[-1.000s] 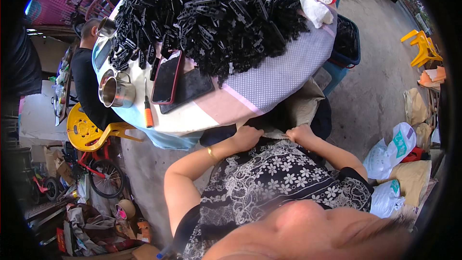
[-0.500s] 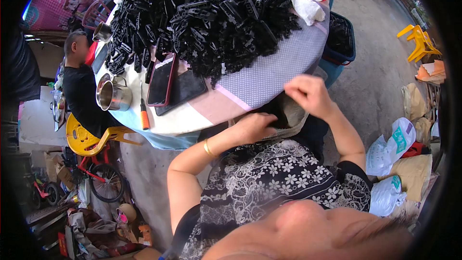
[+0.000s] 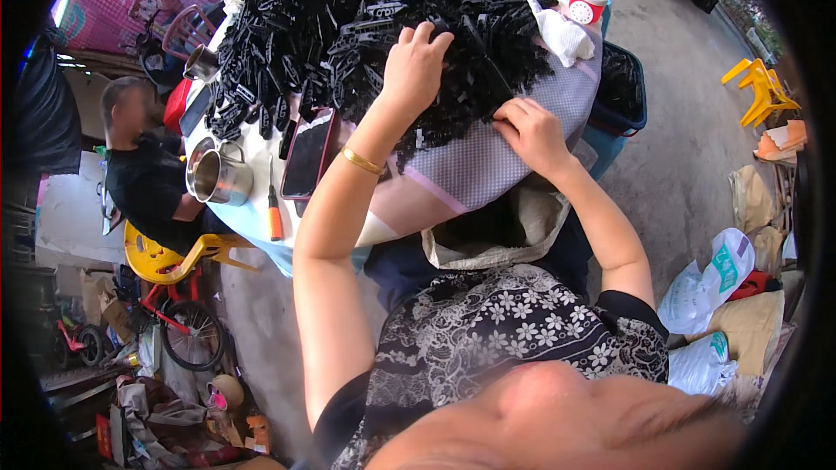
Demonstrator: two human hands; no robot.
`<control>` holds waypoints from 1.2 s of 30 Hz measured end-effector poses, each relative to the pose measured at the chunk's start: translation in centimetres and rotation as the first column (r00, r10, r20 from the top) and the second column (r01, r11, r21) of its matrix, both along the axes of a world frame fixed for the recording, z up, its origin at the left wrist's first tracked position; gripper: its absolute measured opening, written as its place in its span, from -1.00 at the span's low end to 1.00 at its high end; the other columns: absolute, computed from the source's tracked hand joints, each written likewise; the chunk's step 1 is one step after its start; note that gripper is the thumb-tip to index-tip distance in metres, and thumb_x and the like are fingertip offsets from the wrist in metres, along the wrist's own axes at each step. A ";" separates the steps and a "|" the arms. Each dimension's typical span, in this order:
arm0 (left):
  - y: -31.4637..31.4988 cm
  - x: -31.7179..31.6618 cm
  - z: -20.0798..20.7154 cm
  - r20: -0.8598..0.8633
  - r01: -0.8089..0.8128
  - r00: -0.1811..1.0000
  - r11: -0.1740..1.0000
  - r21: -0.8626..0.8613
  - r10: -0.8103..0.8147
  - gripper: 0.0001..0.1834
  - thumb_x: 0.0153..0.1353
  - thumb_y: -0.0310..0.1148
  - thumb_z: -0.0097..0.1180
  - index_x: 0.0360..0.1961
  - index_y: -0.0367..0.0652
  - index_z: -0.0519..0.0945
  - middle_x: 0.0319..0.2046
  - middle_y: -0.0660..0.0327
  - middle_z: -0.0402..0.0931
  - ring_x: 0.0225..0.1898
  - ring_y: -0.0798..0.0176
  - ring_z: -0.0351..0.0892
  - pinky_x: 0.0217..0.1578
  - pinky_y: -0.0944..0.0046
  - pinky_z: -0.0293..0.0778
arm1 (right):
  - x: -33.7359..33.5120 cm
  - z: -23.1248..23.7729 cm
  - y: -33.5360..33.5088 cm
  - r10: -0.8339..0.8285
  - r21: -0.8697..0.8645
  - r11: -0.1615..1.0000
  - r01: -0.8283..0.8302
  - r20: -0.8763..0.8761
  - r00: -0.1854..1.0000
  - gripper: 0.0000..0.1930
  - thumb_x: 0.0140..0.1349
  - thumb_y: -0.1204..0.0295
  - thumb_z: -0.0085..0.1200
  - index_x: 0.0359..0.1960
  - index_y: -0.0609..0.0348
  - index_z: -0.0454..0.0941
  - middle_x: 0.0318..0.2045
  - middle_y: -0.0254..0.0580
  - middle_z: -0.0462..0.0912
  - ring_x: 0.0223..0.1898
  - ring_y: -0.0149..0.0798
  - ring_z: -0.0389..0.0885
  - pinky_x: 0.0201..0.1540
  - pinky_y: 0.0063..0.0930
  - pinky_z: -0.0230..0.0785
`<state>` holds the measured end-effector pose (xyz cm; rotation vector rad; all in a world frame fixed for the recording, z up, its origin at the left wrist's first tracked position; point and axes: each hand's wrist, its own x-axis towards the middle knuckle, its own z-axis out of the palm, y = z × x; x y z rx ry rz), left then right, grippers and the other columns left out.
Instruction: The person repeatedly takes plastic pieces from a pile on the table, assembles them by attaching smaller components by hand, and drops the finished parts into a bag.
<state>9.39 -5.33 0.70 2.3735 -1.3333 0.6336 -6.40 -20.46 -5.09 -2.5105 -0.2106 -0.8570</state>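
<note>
A large heap of small black plastic pieces with pale lettering covers the far part of the round table. My left hand reaches onto the heap, its fingers bent and closed around a black piece at the fingertips. At the heap's near right edge is my right hand, thumb and fingers drawn together; whatever they pinch is too small to make out. Below the table edge, against my lap, a pale woven sack gapes with a dark inside.
Left of my left forearm lie a phone, an orange-handled screwdriver and a metal mug. A red-and-white cup and crumpled tissue stand far right. A blue bin adjoins the table. Another person sits left.
Both hands have risen from the sack's mouth to the heap, the left going farther. The sack's opening now shows. The person at left has turned somewhat.
</note>
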 end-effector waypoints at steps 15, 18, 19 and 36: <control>5.1 -1.9 -2.0 -0.780 -0.382 0.417 0.688 -0.617 -0.467 -0.68 0.26 -0.43 0.01 0.00 -0.36 0.40 -0.10 0.09 0.47 -0.23 0.38 0.51 -0.11 0.30 0.55 | -0.1 0.1 0.3 0.111 0.251 0.962 -0.110 0.008 0.994 -0.90 -0.01 0.64 0.14 -0.43 0.21 0.52 -0.40 -0.19 0.57 -0.50 -0.21 0.57 -0.47 -0.49 0.40; 5.4 -2.7 -2.4 -0.601 -0.380 0.157 0.514 -0.769 -0.784 -0.69 0.31 -0.45 -0.09 0.05 -0.33 0.35 -0.03 0.03 0.45 -0.14 0.28 0.56 -0.07 0.30 0.54 | -0.6 0.9 1.0 0.125 0.428 0.890 -0.157 0.102 0.987 -0.88 0.02 0.66 0.16 -0.41 0.22 0.52 -0.39 -0.23 0.58 -0.50 -0.40 0.54 -0.52 -0.64 0.36; 5.6 -2.9 -2.6 -0.551 -0.392 0.032 0.497 -0.774 -0.834 -0.69 0.32 -0.44 -0.10 0.05 -0.32 0.35 0.00 -0.03 0.43 -0.14 0.26 0.57 -0.05 0.31 0.53 | -0.8 1.6 1.5 0.126 0.429 0.889 -0.158 0.101 0.987 -0.88 0.02 0.66 0.16 -0.41 0.22 0.52 -0.39 -0.23 0.58 -0.50 -0.40 0.54 -0.52 -0.64 0.36; 4.6 -6.5 -4.1 -0.611 -0.324 -0.351 0.705 -0.631 -0.709 -0.62 0.12 -0.58 0.14 -0.01 -0.26 0.41 -0.19 0.10 0.54 -0.16 0.26 0.58 -0.06 0.29 0.55 | -1.2 5.2 3.9 0.091 0.029 0.995 -0.100 0.238 0.967 -0.86 -0.07 0.64 0.19 -0.42 0.20 0.57 -0.42 -0.20 0.57 -0.41 -0.17 0.56 -0.40 -0.42 0.44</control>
